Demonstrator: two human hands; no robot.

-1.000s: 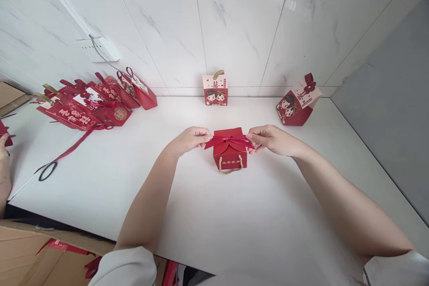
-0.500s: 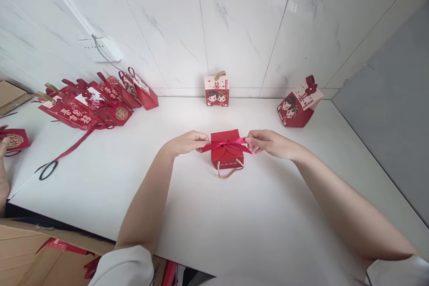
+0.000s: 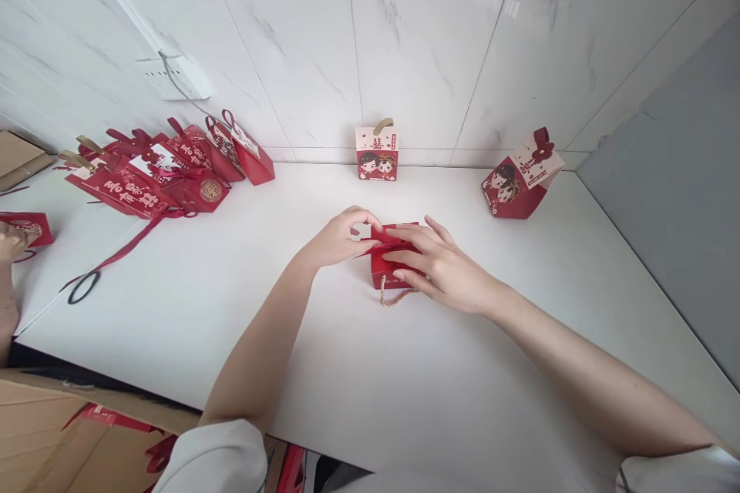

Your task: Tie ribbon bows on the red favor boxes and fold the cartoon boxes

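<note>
Right hand (image 3: 445, 269): moved from the ribbon's right end to lie flat over the red box (image 3: 385, 276).
Left hand (image 3: 341, 237): shifted inward, pinching at the box top.
Ribbon (image 3: 378, 246): no longer stretched wide.

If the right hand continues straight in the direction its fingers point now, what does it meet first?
The right hand lies over the red box, fingers pointing left. Going on that way, it would probably meet the left hand first, which touches the box's ribbon; depth is unclear.
</note>
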